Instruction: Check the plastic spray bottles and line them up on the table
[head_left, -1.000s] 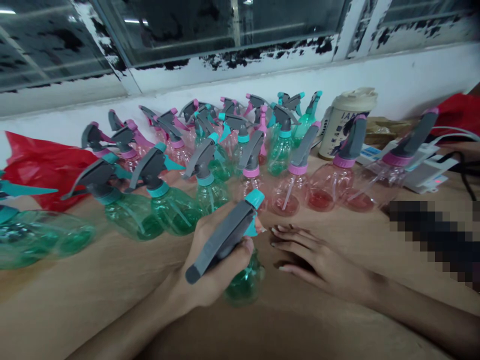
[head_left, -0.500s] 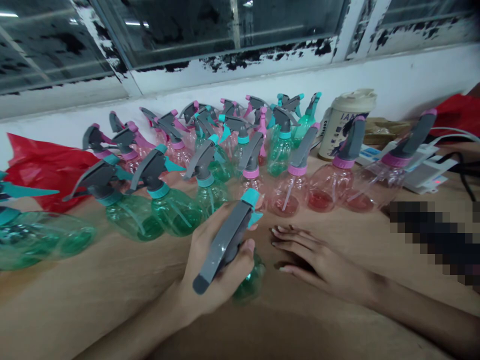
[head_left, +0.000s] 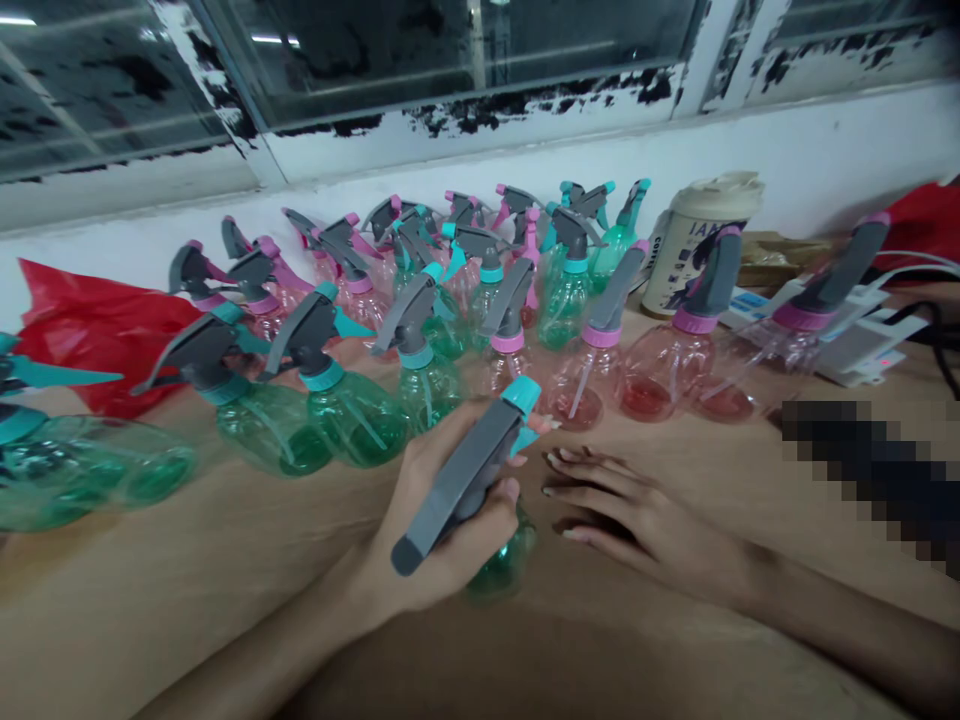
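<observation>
My left hand [head_left: 431, 520] is closed round the neck of a green spray bottle [head_left: 504, 560] with a grey and teal trigger head [head_left: 465, 470]; the bottle stands on the wooden table [head_left: 187, 590]. My right hand [head_left: 637, 510] lies flat on the table just right of that bottle, fingers stretched out and holding nothing. Right behind my hands runs a row of green spray bottles [head_left: 352, 410] and pink spray bottles [head_left: 645, 370].
Several more spray bottles [head_left: 480, 250] crowd the back by the white wall. A red plastic bag [head_left: 82, 330] lies at the left, a beige cup with lid [head_left: 697, 240] and a white power strip [head_left: 855, 340] at the right. A blurred dark patch [head_left: 870, 470] sits at the right edge.
My left hand has shifted the held bottle slightly right and turned its trigger head a little. My right hand stays flat in the same spot.
</observation>
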